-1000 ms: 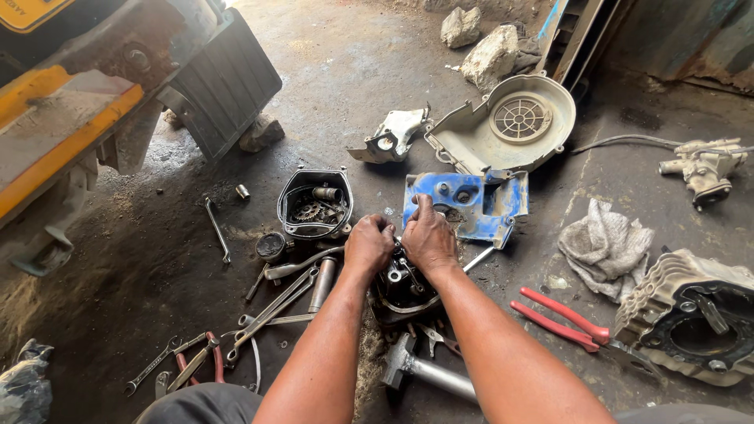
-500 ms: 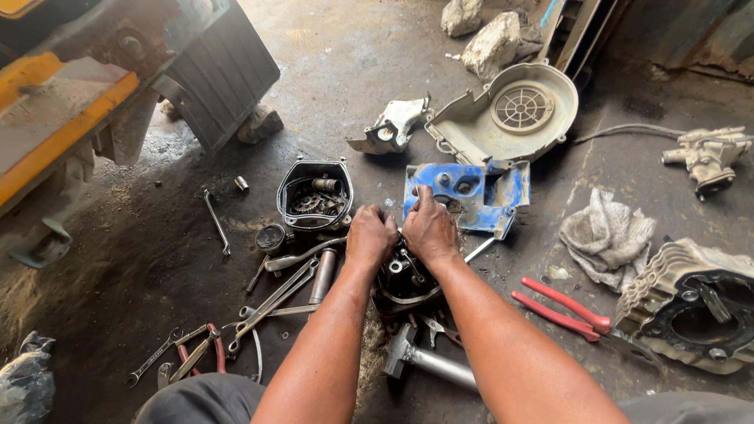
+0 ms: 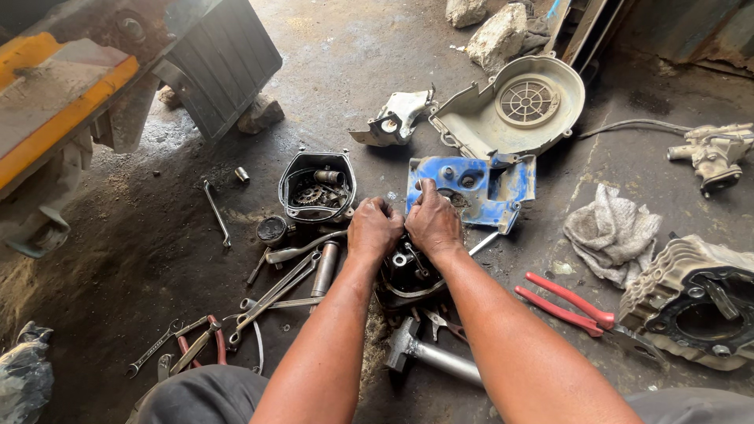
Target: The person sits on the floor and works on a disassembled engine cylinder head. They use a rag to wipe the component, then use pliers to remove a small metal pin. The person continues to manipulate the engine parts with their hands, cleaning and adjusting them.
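Note:
Both of my hands rest on top of a dark, greasy engine part (image 3: 408, 275) that sits on the concrete floor in front of me. My left hand (image 3: 374, 229) is curled over its upper left side, fingers closed on it. My right hand (image 3: 433, 221) presses against its upper right side, the thumb raised toward a blue metal cover (image 3: 487, 188) just behind. What the fingers pinch is hidden under the hands.
A black housing with gears (image 3: 317, 187) stands left of my hands. Wrenches and a socket tube (image 3: 324, 268) lie at the lower left, a hammer (image 3: 428, 353) between my arms, red-handled pliers (image 3: 567, 301) and a rag (image 3: 613, 229) at the right, a grey fan cover (image 3: 518, 106) behind.
My hands have stayed on the engine part with only small shifts of the fingers. The view has drifted slightly.

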